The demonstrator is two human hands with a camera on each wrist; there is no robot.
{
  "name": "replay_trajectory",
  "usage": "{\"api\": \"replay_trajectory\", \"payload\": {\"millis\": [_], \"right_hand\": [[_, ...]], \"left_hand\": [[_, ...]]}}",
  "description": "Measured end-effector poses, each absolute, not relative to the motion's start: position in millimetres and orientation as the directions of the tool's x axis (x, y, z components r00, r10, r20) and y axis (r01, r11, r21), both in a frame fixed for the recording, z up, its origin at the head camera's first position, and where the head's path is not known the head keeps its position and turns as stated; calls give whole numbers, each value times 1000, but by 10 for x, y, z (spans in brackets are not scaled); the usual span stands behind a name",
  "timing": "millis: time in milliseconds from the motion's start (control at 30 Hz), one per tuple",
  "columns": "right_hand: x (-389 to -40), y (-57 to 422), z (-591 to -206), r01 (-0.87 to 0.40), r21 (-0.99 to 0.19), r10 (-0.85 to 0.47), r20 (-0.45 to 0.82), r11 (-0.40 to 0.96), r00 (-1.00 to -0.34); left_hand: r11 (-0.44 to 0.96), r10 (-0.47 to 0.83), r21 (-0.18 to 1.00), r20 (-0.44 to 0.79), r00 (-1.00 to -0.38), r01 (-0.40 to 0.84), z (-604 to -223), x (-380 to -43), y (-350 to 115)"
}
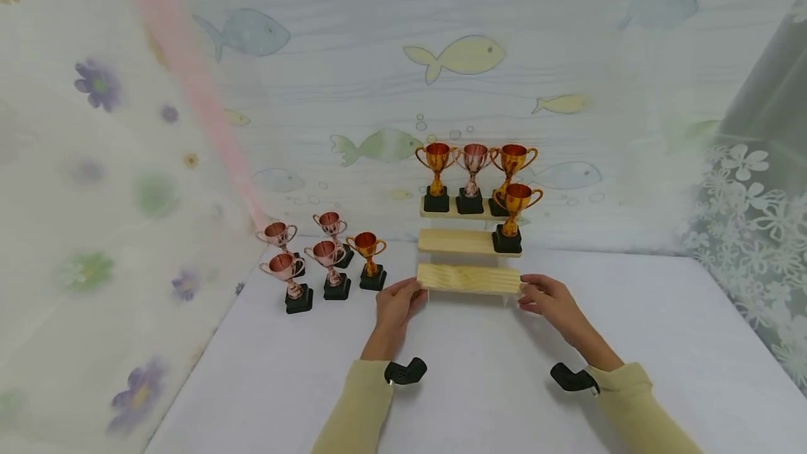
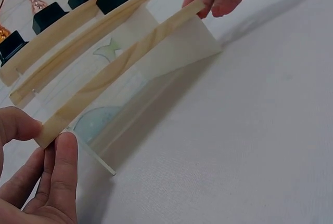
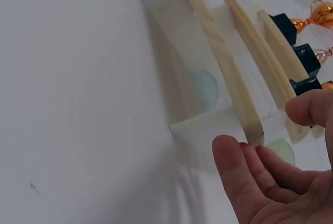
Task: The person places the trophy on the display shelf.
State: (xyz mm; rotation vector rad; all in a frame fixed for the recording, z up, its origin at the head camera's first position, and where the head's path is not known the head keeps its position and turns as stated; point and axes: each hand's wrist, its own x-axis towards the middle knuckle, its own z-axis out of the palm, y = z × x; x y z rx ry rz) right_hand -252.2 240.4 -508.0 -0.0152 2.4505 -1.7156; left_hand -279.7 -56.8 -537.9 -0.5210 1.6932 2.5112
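Note:
A three-tier display stand with pale wooden boards and clear side panels stands against the back. My left hand [image 1: 397,305] pinches the left end of its lowest board [image 1: 468,278], thumb above and fingers below. At the other end, my right hand [image 1: 553,302] has its fingertips at the board's tip, with the thumb [image 3: 312,107] held apart from it. On the top board stand a gold trophy cup [image 1: 437,158], a rose-coloured trophy cup [image 1: 474,157] and another gold trophy cup [image 1: 513,157]. One more gold trophy cup [image 1: 518,196] is on the right end of the middle board [image 1: 455,241].
Left of the stand, several rose trophy cups [image 1: 326,253] and one gold trophy cup [image 1: 366,246] stand on black bases on the white tablecloth [image 1: 466,384]. A fish-patterned curtain [image 1: 353,90] hangs behind. Sheer lace fabric [image 1: 750,195] hangs at the right.

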Motion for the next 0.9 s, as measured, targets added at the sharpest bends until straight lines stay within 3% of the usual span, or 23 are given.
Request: {"api": "replay_trajectory", "payload": {"millis": [533,633,767,900], "right_hand": [[-2542,2330,-5195,275,-961,-65,-277,38,-959],[-2526,2308,-5196,291,-957,-58,-289,-18,-956],[-2506,2286,-5200,300,-952,-62,-296,-56,-953],[-2494,2279,-5217,302,-950,-53,-299,-75,-953]], "left_hand": [[-341,-143,911,-296,-945,-233,-5360,-2795,-577],[-247,-164,942,-270,-949,-225,-5335,-2766,-596],[-5,-175,984,-176,-969,-178,-5246,-2667,-706],[209,-104,975,93,-990,70,-5091,-2498,-948]]}}
